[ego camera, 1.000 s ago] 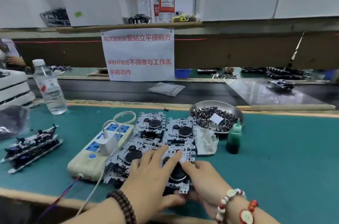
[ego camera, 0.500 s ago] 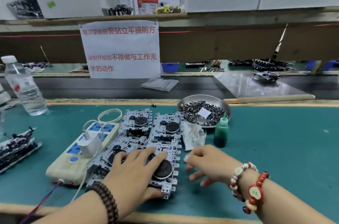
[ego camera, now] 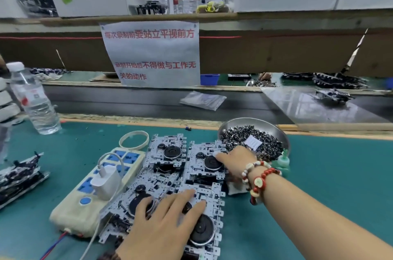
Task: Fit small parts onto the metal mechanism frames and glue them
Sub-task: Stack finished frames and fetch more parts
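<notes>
At the far left of the green bench a stack of finished mechanisms [ego camera: 20,176] is seen, with a water bottle [ego camera: 35,101] behind it. Next comes a cream power strip [ego camera: 102,189] with a white charger plugged in. Just beside it, four metal mechanism frames [ego camera: 170,176] are laid edge to edge in a block. The near pair is pressed down by the left hand [ego camera: 168,230], which is spread flat with the fingers wide and nothing held. The right hand [ego camera: 236,161] is stretched across the far right frame, its index fingertip laid beside the black wheel; whether a small part is pinched beneath it cannot be told. Behind that hand, a steel bowl [ego camera: 276,130] heaped with small dark parts is set, and a green glue bottle [ego camera: 284,163] is partly hidden by the wrist. The fitting step is judged to be in hand. Next, a part must be seated squarely on its post, then glue applied sparingly.
</notes>
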### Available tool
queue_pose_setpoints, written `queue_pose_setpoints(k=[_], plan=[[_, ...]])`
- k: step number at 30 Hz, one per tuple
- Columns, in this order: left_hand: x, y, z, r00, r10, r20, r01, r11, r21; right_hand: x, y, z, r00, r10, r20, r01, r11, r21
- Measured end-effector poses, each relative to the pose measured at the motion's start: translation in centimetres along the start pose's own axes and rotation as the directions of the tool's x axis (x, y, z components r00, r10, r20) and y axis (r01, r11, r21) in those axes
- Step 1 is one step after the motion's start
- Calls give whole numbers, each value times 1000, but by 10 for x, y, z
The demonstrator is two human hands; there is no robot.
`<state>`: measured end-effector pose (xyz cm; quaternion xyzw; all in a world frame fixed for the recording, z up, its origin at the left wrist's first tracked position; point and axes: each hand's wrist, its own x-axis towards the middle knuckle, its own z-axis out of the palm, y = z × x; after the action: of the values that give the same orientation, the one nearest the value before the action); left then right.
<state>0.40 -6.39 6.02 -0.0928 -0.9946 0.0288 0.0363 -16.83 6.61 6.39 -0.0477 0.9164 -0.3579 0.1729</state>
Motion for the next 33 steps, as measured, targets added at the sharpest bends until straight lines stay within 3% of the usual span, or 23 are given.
queue_pose_setpoints(k=[3, 6, 11, 20, 33], plan=[[2, -1, 15, 995, 48, -87, -48, 999, 8, 6, -1, 0, 1000, -4, 4, 4, 1000, 3], [4, 0, 13, 998, 4, -66, -4, 1000, 3, 9, -1, 3, 1000, -13, -7, 13, 999, 50], [7, 2, 18, 988, 45, -147, -40, 998, 41, 11, 6, 5, 999, -42, 12, 41, 995, 88], [6, 2, 25, 981, 49, -185, -30, 994, 103, 8, 13, 6, 999, -45, -31, 52, 949, 312], [6, 7, 33, 949, 46, -312, -10, 993, 115, 1, -12, 1, 991, -113, -76, 110, 993, -35]])
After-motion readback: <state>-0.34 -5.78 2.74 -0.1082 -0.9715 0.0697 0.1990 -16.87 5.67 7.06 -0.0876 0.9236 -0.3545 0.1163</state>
